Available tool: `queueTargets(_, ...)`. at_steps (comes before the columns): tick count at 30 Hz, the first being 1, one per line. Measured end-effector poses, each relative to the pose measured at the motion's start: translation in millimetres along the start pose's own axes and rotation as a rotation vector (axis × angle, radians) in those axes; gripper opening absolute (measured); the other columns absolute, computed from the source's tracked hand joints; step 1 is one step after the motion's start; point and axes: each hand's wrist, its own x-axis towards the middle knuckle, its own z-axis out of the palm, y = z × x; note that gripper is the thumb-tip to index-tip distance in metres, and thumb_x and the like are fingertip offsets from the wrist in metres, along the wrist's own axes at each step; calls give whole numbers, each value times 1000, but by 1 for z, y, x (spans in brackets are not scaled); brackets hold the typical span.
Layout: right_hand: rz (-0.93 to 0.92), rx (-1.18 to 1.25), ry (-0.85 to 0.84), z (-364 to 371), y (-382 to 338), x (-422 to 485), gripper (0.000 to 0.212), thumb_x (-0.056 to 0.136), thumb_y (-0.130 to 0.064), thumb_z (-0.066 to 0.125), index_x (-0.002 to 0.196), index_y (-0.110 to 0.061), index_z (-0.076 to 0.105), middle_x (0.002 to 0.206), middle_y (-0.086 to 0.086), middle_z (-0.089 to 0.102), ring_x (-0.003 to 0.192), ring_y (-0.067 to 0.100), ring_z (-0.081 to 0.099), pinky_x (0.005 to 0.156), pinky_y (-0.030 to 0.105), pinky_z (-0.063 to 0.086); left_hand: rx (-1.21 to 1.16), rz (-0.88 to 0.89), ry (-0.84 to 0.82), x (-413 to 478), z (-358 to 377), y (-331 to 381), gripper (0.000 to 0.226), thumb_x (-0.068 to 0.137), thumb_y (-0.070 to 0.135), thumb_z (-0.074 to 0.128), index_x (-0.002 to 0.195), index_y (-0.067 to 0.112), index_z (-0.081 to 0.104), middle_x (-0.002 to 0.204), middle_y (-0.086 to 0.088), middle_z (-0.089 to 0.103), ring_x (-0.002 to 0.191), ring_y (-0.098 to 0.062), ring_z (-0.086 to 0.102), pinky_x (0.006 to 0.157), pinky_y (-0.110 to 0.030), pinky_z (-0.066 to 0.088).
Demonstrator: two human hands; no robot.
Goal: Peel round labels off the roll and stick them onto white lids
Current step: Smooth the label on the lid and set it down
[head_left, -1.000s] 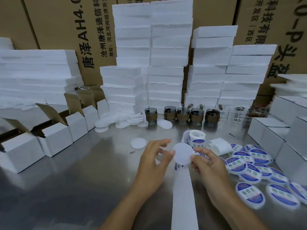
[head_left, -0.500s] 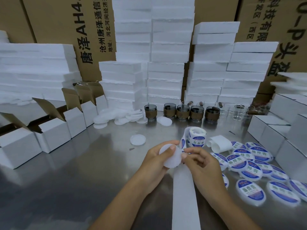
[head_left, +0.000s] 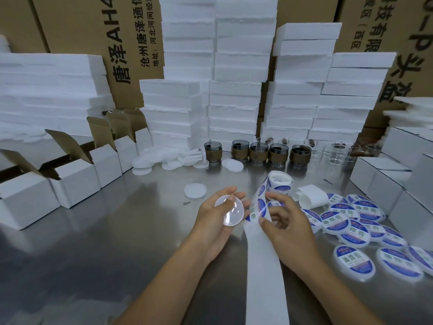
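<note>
Round labels (head_left: 259,208), blue and white, sit in a row on a white backing strip (head_left: 262,266) that runs from the roll (head_left: 280,184), standing right of the steel table's (head_left: 105,242) middle, down to its near edge. The right hand (head_left: 285,226) pinches the backing strip between thumb and fingers at the foremost printed label; whether that label's edge is already lifted cannot be told. The left hand (head_left: 215,221) cradles 1 bare lid (head_left: 229,211) flat in its curled fingers, face up, just beside the strip and apart from it. Assessment: the labels are thin, limp and adhesive-backed, and likely to fold onto themselves or cling to skin, so each is best taken by its rim only, with the backing bent sharply away to raise an edge. The lid looks light, rigid and glossy, hence probably slippery; a hold at its rim leaves the face free for pressing from the centre outward. Labelled lids (head_left: 353,259) lie grouped toward the table's right edge. 1 spare lid (head_left: 195,190) lies just beyond the left hand, and a heap of bare lids (head_left: 150,158) lies toward the far edge, left of a row of dark jars (head_left: 257,152).
</note>
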Motion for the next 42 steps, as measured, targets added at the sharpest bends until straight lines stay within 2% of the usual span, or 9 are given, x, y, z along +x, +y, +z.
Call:
queueTargets(5, 65, 332, 56, -6, -8, 1, 49, 82, 6, 62, 110, -33, 51, 93, -4, 68, 80, 3, 68, 58, 15, 52, 218, 38, 90, -2, 3, -2, 10, 93, 10, 55, 91, 9, 65, 79, -6, 70, 63, -13, 69, 58, -27, 57)
queueTargets(11, 50, 437, 42, -4, -8, -2, 49, 80, 6, 65, 112, -28, 52, 96, 8, 69, 87, 17, 70, 71, 32, 57, 390, -79, -124, -9, 5, -7, 44, 92, 44, 46, 102, 10, 72, 104, -12, 72, 101, -29, 67, 93, -41, 50)
queueTargets(15, 48, 417, -1, -2, -8, -3, 46, 78, 4, 68, 108, -28, 53, 89, 0, 71, 81, 13, 70, 60, 22, 55, 265, -68, -133, -9, 6, -1, 46, 81, 44, 55, 103, 7, 70, 100, -15, 72, 83, -24, 70, 72, -32, 57)
queueTargets(18, 19, 303, -16, 1, -5, -4, 42, 79, 2, 67, 102, -30, 53, 87, 2, 68, 75, 12, 68, 62, 21, 55, 247, -7, -98, -10, 5, 0, 35, 74, 31, 67, 102, 11, 69, 100, -16, 72, 80, -23, 70, 67, -31, 57)
queueTargets(22, -149, -136, 106, 2, -1, -8, 30, 82, -13, 68, 94, -35, 52, 89, -10, 58, 81, 2, 56, 68, 12, 47, 333, 51, -27, -8, 4, -3, 18, 82, 13, 69, 99, 19, 70, 101, -12, 72, 89, -26, 69, 80, -40, 57)
queueTargets(28, -604, -686, 309, 0, -2, -9, 27, 74, -9, 74, 101, -4, 69, 96, 15, 63, 89, 30, 60, 71, 37, 50, 451, 102, -151, -14, 6, -6, 24, 87, 9, 65, 106, 22, 71, 106, -6, 72, 98, -25, 68, 92, -44, 52)
queueTargets(35, -631, -732, 321, -3, 1, -7, 34, 73, -12, 77, 105, -4, 69, 103, 15, 67, 96, 35, 62, 79, 45, 49, 557, 179, -278, -17, 10, -5, 44, 89, 12, 63, 114, 48, 59, 113, 1, 70, 101, -14, 67, 82, -24, 54)
queueTargets(39, -608, -679, 273, -6, 3, -5, 36, 70, -8, 79, 105, -4, 69, 102, 13, 68, 97, 34, 62, 82, 44, 47, 506, 129, -258, -16, 8, -6, 36, 90, 14, 62, 106, 47, 65, 116, -1, 68, 103, -21, 66, 88, -37, 54)
queueTargets(42, -570, -645, 250, -6, 3, -4, 37, 69, -9, 80, 105, -4, 69, 102, 12, 68, 98, 34, 61, 81, 46, 48, 436, 82, -232, -13, 5, -7, 24, 90, 14, 60, 107, 30, 69, 110, -8, 71, 93, -24, 69, 80, -35, 56)
